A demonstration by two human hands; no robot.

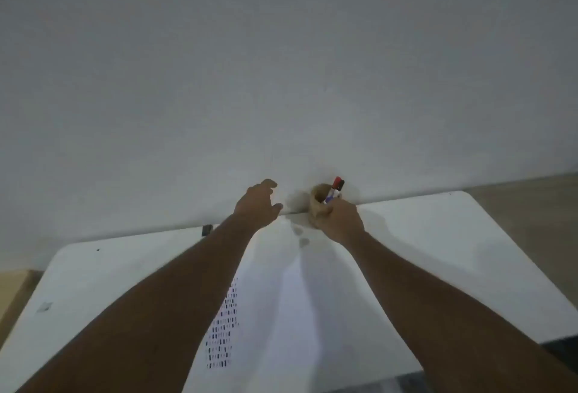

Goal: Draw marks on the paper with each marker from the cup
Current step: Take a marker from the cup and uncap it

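Note:
A brown cup [318, 202] stands at the far edge of the white table [438, 236], against the wall. Markers [334, 190] with red, dark and purple parts stick out of it. My right hand [339, 220] is wrapped around the cup's near side. My left hand [258, 203] hovers to the left of the cup with fingers spread, holding nothing. The white paper [281, 299] lies between my forearms, with rows of short dark marks [223, 324] along its left part, partly hidden by my left arm.
A plain grey-white wall [281, 64] rises right behind the table. A small dark clip or bracket [206, 230] sits at the table's far edge on the left. Floor shows past the table's right [531, 205] and left corners.

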